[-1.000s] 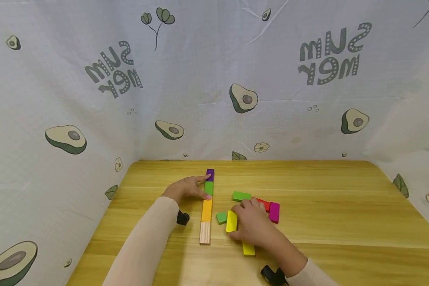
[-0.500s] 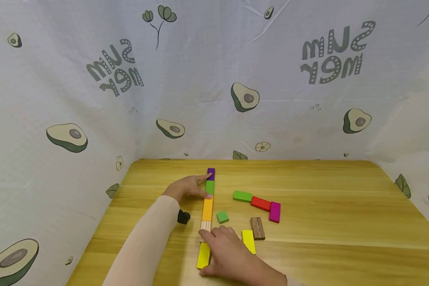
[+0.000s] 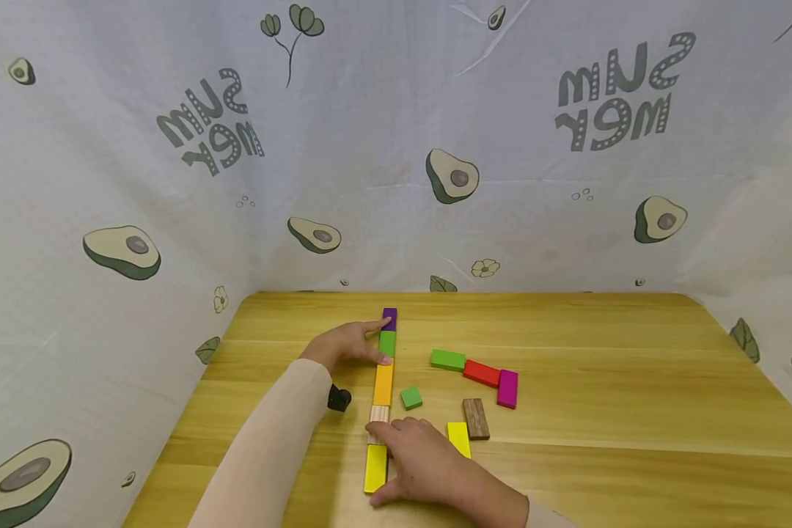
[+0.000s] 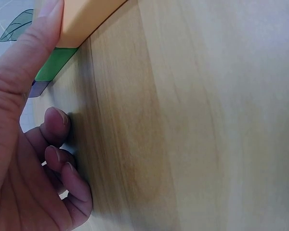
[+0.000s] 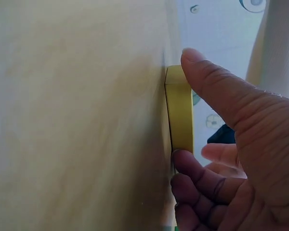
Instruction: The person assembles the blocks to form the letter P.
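Note:
A straight row of wooden blocks runs down the table in the head view: purple (image 3: 390, 314), green (image 3: 387, 344), orange (image 3: 383, 383), pale striped wood (image 3: 380, 413) and yellow (image 3: 375, 468) at the near end. Lying to the left of the row, my left hand (image 3: 345, 345) touches the purple block with its index finger. Its thumb rests where green and orange meet. My right hand (image 3: 429, 463) spans the yellow block (image 5: 181, 113) lengthwise, thumb at its near end. One right fingertip overlaps the striped block; the right wrist view shows the other fingers bent.
Right of the row lie a small green block (image 3: 411, 398), a second yellow block (image 3: 458, 438) and a brown block (image 3: 476, 419). Farther back, a green (image 3: 448, 359), a red (image 3: 482, 373) and a magenta block (image 3: 507, 389) form a chain. A patterned curtain (image 3: 383, 147) encloses the table.
My right hand has carried the yellow block left to the row's near end, against the striped block, uncovering the brown block. The left hand has kept its place.

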Available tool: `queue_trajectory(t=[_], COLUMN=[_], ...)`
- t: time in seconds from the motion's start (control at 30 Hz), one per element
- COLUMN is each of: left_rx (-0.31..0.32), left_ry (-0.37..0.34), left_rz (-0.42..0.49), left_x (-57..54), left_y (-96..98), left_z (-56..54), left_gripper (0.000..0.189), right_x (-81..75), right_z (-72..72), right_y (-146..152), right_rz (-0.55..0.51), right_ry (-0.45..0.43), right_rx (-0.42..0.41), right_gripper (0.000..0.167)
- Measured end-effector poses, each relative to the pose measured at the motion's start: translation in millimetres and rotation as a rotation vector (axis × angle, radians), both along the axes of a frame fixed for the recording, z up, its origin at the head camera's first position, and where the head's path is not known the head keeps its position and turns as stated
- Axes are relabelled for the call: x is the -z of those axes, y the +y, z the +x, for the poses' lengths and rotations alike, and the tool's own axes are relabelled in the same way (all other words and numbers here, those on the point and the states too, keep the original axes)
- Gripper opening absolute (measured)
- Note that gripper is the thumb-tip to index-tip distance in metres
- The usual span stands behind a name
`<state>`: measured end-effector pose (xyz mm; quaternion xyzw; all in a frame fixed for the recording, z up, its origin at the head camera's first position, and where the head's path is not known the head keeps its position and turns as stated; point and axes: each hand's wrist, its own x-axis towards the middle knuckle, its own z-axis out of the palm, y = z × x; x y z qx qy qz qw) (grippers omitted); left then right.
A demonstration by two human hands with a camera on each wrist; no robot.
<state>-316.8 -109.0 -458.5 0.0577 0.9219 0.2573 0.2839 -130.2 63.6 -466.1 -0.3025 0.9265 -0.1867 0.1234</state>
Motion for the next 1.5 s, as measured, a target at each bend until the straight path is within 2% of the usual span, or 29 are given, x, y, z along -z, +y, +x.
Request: queue_trajectory(t=[0.23, 0.53, 1.07, 1.5], left_rx=[0.0, 0.015, 0.034, 0.032], left_ry=[-0.002, 0.002, 0.027, 0.027], left_rz=[-0.008, -0.008, -0.01, -0.003], left_x=[0.0, -0.2, -5.6, -3.4], left_y=[-0.4, -0.5, 0.7, 0.2], left_z=[-0.5, -0.8, 3.9, 5.0], left_gripper=[0.095, 0.096, 0.094, 0.093], right_x=[3.1, 5.5, 1.8, 2.4], right_z=[-4.3, -4.9, -3.6, -4.6], right_y=[0.1, 0.2, -1.3, -1.0], right_rz=[-0.039, -0.046, -0.033, -0.036], right_ry=[-0.024, -0.013, -0.047, -0.049], right_rx=[-0.028, -0.052, -0.013, -0.023], right_gripper=[0.089, 0.085, 0.087, 0.085])
